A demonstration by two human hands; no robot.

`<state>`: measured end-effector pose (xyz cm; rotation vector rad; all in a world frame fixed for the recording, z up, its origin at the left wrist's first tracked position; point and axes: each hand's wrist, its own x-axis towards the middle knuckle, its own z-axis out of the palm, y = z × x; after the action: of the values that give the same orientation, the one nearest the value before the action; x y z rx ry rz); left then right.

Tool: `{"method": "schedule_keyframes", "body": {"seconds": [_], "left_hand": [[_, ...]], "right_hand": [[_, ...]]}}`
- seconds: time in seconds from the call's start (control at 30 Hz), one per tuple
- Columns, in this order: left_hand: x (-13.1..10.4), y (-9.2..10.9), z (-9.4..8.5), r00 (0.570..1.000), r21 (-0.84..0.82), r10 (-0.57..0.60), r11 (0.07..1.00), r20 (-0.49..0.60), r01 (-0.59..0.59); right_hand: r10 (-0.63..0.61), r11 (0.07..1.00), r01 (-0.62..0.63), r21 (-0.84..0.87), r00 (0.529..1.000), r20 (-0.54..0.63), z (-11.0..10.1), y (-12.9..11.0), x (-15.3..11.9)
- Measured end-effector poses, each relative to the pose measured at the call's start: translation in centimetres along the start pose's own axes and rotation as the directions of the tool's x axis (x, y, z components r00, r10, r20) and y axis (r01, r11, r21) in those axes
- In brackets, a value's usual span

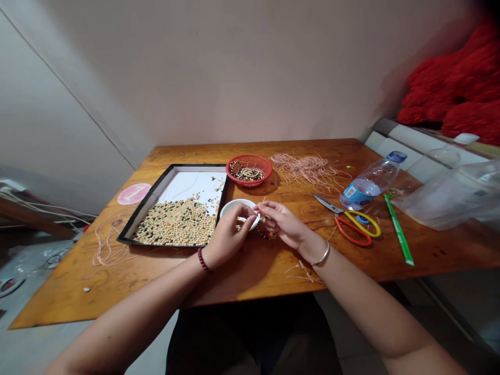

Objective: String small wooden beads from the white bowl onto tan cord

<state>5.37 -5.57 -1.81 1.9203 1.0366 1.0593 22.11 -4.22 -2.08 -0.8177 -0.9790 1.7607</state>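
Over a small white bowl (242, 201), my left hand (228, 234) and my right hand (287, 224) meet at the fingertips. A short string of dark and light beads (269, 236) hangs beneath the fingers of my right hand, which is closed on it. A thin pale cord end pokes up by those fingers. Thumb and forefinger of my left hand are pinched together; what sits between them is too small to tell. Left of the hands, a black-rimmed tray (174, 167) holds many loose beads (175, 224), mostly cream with dark ones among them.
Behind the bowl stands a red basket (265, 164) of beaded strings. Pink cord (304, 167) lies in a tangle beside it. Scissors (353, 221), a water bottle (371, 179), a green strip (398, 232) and a plastic bag (457, 192) are at right. A pink disc (134, 194) lies left.
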Motion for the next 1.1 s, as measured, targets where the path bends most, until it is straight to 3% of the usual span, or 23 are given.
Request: {"method": "schedule_keyframes", "body": {"seconds": [0.53, 0.8, 1.0, 1.1], "left_hand": [[-0.30, 0.28, 0.10, 0.990, -0.204, -0.024, 0.978, 0.137, 0.052], [-0.42, 0.31, 0.08, 0.996, -0.027, 0.001, 1.000, 0.088, 0.002], [-0.32, 0.07, -0.08, 0.998, 0.190, 0.059, 0.980, -0.021, -0.054], [-0.11, 0.06, -0.20, 0.990, 0.228, 0.113, 0.969, -0.082, -0.092]], "right_hand": [[0.021, 0.999, -0.021, 0.027, 1.000, 0.001, 0.10, -0.14, -0.26], [0.019, 1.000, -0.020, -0.012, 0.999, -0.026, 0.39, -0.38, -0.21], [-0.180, 0.955, 0.162, -0.250, 0.983, -0.048, 0.09, -0.37, -0.20], [-0.218, 0.936, 0.197, -0.293, 0.975, -0.041, 0.21, -0.74, -0.32]]}}
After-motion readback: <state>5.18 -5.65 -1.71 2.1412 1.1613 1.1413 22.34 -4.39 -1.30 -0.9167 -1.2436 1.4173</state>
